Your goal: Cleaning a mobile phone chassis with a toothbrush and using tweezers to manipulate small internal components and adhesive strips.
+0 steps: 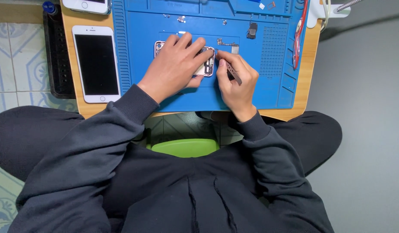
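Left hand (175, 64) spread flat, palm down, over an opened phone housing (207, 68), fingers extended and only lightly curled, pressing on it rather than gripping; fingertips reaching past its far edge, thumb tucked along the near edge. Most of the housing hidden under that palm, with only a rose-coloured corner showing beyond the little finger and a strip of exposed innards showing at the index-finger side.

Right hand (236, 82) just beside the left, closed in a pinch around a pair of tweezers (232, 71), thumb and forefinger drawn together on the shaft, remaining fingers curled under. Tip of the tweezers pointed toward the exposed end of the housing, right at the left index finger; actual contact too small to tell.

Beyond the right knuckles, a small metal bracket part (228, 44), and farther out a small black component (252, 30). Everything resting on a blue repair mat (277, 86), itself on a wooden table (309, 64). Well out past the left wrist, off the mat, a white smartphone (96, 62) lying face up with a dark screen. Beyond the right hand at the mat's far side, a red-handled tool (299, 39). Dark sleeves on both forearms.
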